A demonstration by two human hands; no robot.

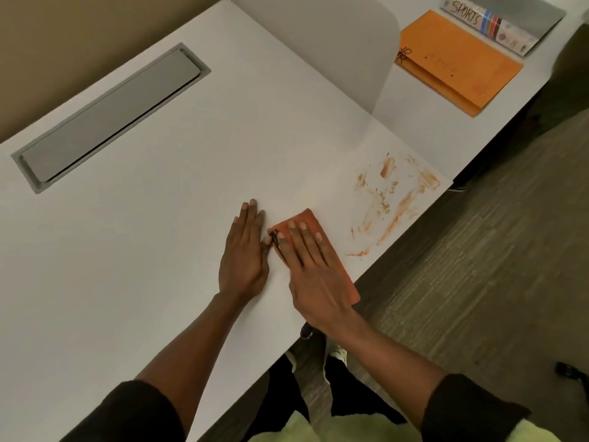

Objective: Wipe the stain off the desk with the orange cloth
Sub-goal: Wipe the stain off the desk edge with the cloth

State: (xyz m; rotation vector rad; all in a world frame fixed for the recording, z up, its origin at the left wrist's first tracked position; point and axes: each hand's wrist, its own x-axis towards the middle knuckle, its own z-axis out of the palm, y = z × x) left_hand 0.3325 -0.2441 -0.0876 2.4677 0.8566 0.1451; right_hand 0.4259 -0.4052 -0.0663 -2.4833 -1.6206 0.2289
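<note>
Both hands lie flat with fingers spread, right hand atop the orange cloth, left hand beside it.

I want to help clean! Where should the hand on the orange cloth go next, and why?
Probably slide the right hand, flat on the folded orange cloth, forward and right onto the stain. The brown-orange smears lie just beyond the cloth near the desk edge, still unwiped.

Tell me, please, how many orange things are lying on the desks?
2. The orange cloth lies flat under the right hand near the desk's front edge, beside the stain. An orange folder lies on the neighbouring desk, beyond the divider. None seem hidden.
</note>
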